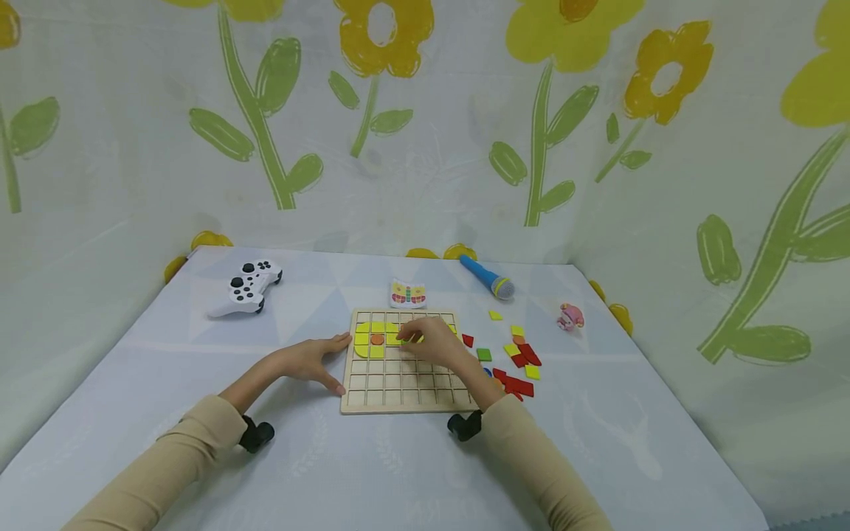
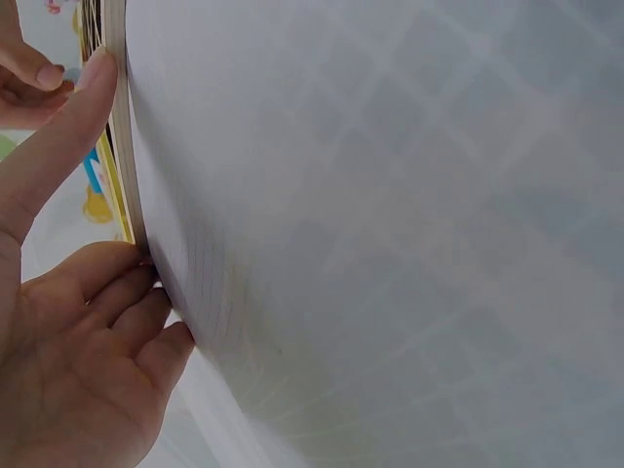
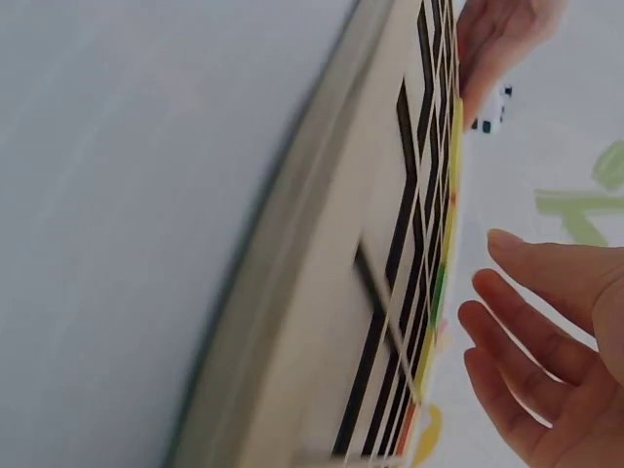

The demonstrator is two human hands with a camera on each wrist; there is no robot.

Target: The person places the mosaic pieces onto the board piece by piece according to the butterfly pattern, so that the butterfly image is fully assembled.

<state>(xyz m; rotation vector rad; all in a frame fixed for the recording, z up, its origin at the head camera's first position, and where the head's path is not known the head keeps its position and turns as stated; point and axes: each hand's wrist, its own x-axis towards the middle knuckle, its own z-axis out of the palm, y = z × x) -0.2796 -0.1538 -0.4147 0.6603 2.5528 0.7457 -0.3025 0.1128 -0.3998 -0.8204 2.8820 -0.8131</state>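
Beige cloth sleeves span the bottom; mid-frame, outspread left hand touches pale wooden grid board, relaxed right hand above.

Pale walls behind and at both sides, printed with big yellow and orange flowers on green stems, white table with faint pale-blue pattern, soft even light

The left hand touches the left edge of the board, thumb and fingers spread. Above the board, the right hand hovers, fingers loosely bent.
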